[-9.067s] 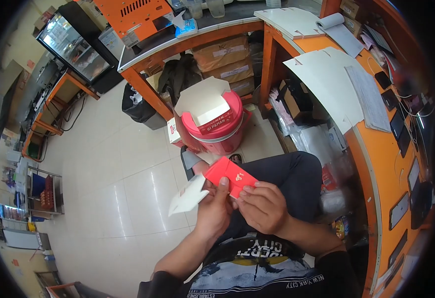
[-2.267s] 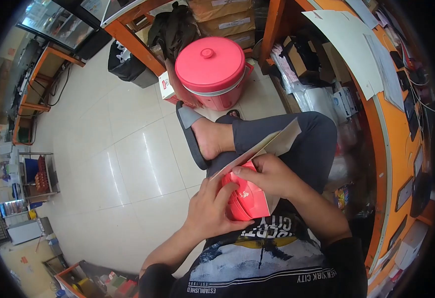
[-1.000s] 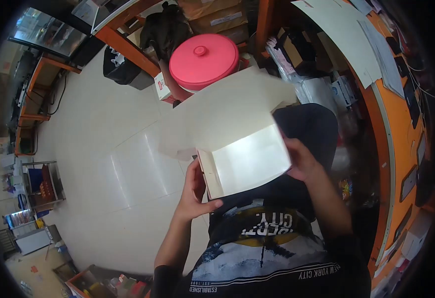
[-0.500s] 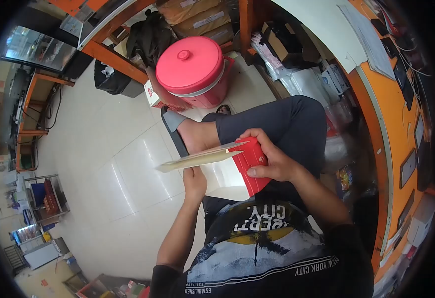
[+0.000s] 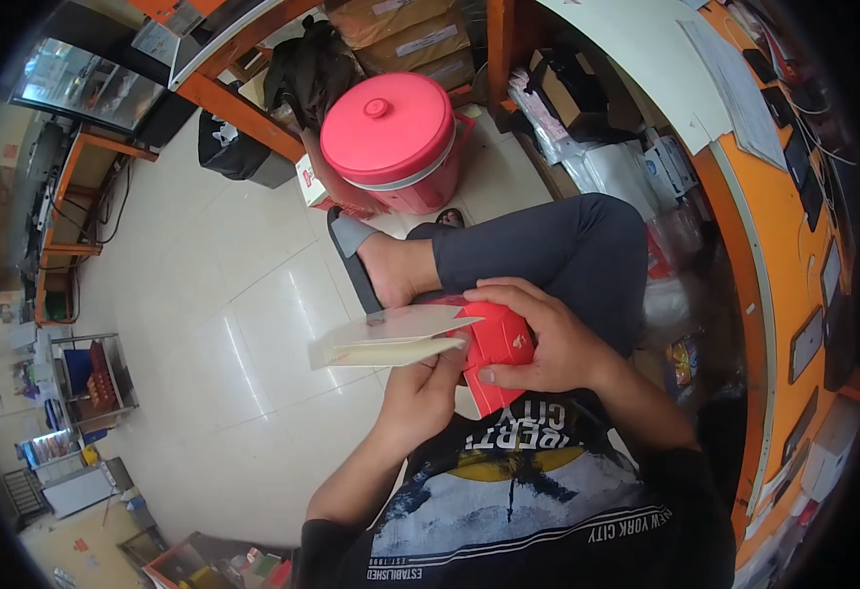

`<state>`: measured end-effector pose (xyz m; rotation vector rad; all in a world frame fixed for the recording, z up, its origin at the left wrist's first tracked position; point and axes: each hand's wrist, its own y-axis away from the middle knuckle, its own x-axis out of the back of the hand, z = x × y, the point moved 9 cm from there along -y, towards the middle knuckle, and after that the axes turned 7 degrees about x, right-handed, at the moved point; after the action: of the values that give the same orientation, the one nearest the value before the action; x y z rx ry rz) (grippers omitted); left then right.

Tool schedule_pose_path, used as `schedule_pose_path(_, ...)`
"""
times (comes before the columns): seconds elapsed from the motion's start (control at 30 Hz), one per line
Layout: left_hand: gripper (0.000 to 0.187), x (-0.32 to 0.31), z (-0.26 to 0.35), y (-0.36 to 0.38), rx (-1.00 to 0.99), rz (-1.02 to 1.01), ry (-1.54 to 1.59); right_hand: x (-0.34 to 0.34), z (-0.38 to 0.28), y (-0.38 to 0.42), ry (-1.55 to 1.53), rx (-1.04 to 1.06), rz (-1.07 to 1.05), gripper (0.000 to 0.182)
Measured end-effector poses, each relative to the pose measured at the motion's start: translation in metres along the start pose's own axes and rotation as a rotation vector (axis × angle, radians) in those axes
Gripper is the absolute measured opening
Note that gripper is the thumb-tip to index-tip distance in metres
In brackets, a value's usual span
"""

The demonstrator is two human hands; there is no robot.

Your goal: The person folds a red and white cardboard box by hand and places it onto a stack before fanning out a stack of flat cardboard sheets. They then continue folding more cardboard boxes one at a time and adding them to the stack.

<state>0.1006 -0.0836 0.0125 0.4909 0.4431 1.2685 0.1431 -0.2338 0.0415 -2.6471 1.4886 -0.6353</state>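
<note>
My right hand (image 5: 560, 344) is wrapped round the outer side of a folded red card box (image 5: 494, 355), its thumb on the near part and its fingers over the far edge. Pale cream flaps (image 5: 386, 339) stick out to the left from the box. My left hand (image 5: 422, 398) is under these flaps, its fingers closed on the inner edge of the box. The left fingertips are partly hidden by the flaps and the box. Both hands are above my lap.
A pink lidded drum (image 5: 391, 128) stands on the tiled floor (image 5: 185, 294) beyond my crossed legs. A black bin bag (image 5: 229, 147) is to its left. On the right, an orange desk (image 5: 744, 211) carries phones and papers, with plastic packets (image 5: 612, 167) below it.
My left hand has moved right and up to the box's inner edge. The red box has turned and the flaps have swung closer together. The view has shifted slightly.
</note>
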Motion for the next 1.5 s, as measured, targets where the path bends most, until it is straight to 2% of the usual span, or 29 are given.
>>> schedule_pose_path(0.07, 0.032, -0.003, -0.011, 0.003, 0.013, -0.020, 0.050, 0.000, 0.002, 0.006, 0.016, -0.039, -0.036, 0.084)
schedule_pose_path(0.17, 0.030, -0.005, 0.000, 0.002, -0.173, -0.010, 0.153, -0.006, 0.005, 0.013, 0.034, -0.087, -0.077, 0.084)
schedule_pose_path(0.23, 0.027, 0.003, -0.003, 0.004, -0.182, 0.021, 0.113, -0.009, 0.009, 0.016, 0.045, -0.097, -0.098, 0.088)
schedule_pose_path(0.43, 0.028, 0.009, -0.008, 0.009, -0.090, 0.037, 0.186, -0.018, -0.014, 0.011, 0.118, 0.014, -0.253, 0.120)
schedule_pose_path(0.47, 0.028, 0.008, -0.014, 0.007, -0.066, 0.036, 0.190, -0.020, -0.013, 0.011, 0.141, 0.019, -0.238, 0.121)
schedule_pose_path(0.57, 0.038, 0.011, -0.013, 0.004, -0.186, 0.156, -0.040, -0.024, -0.010, 0.010, 0.183, 0.046, -0.177, 0.121)
schedule_pose_path(0.67, 0.037, 0.010, -0.005, 0.000, -0.275, 0.214, 0.073, -0.020, -0.011, 0.009, 0.164, 0.066, -0.102, 0.118)
schedule_pose_path(0.77, 0.039, 0.001, -0.005, -0.006, -0.218, 0.096, 0.047, -0.019, -0.005, 0.014, 0.190, 0.058, -0.096, 0.118)
schedule_pose_path(0.87, 0.044, -0.008, -0.005, -0.007, -0.041, -0.038, 0.165, -0.018, -0.001, 0.017, 0.187, 0.039, -0.099, 0.123)
schedule_pose_path(0.97, 0.046, 0.004, 0.024, 0.008, -0.288, 0.017, 0.256, -0.006, 0.017, 0.023, 0.041, 0.007, -0.045, 0.130)
schedule_pose_path(1.0, 0.052, 0.024, 0.024, 0.014, -0.436, 0.130, 0.036, 0.001, 0.026, 0.027, -0.043, 0.020, 0.008, 0.132)
schedule_pose_path(1.07, 0.072, 0.068, 0.011, 0.033, -0.490, 0.522, -0.255, 0.013, 0.053, 0.044, -0.251, 0.003, 0.085, 0.135)
schedule_pose_path(1.17, 0.098, 0.095, -0.014, 0.026, -0.753, 0.553, -0.123, 0.014, 0.081, 0.067, -0.879, -0.163, 0.216, 0.123)
schedule_pose_path(1.2, 0.123, 0.079, -0.012, 0.014, -0.699, 0.359, -0.051, 0.003, 0.093, 0.077, -1.148, -0.251, 0.224, 0.117)
schedule_pose_path(1.27, 0.126, 0.039, 0.004, 0.003, -0.734, 0.085, 0.199, -0.015, 0.106, 0.083, -1.247, -0.243, 0.175, 0.109)
schedule_pose_path(1.3, 0.127, 0.035, 0.009, -0.001, -0.683, 0.088, 0.186, -0.021, 0.110, 0.082, -1.297, -0.239, 0.147, 0.105)
schedule_pose_path(1.37, 0.130, 0.033, 0.016, -0.007, -0.583, 0.089, 0.164, -0.014, 0.121, 0.077, -1.199, -0.302, 0.141, 0.098)
schedule_pose_path(1.4, 0.129, 0.035, 0.024, -0.003, -0.640, 0.146, 0.053, -0.010, 0.123, 0.072, -1.147, -0.331, 0.139, 0.095)
schedule_pose_path(1.47, 0.128, 0.037, 0.037, 0.006, -0.741, 0.260, -0.175, 0.018, 0.120, 0.059, -0.914, -0.353, 0.316, 0.076)
schedule_pose_path(1.5, 0.127, 0.037, 0.040, 0.007, -0.718, 0.262, -0.230, 0.039, 0.111, 0.053, -0.740, -0.393, 0.415, 0.069)
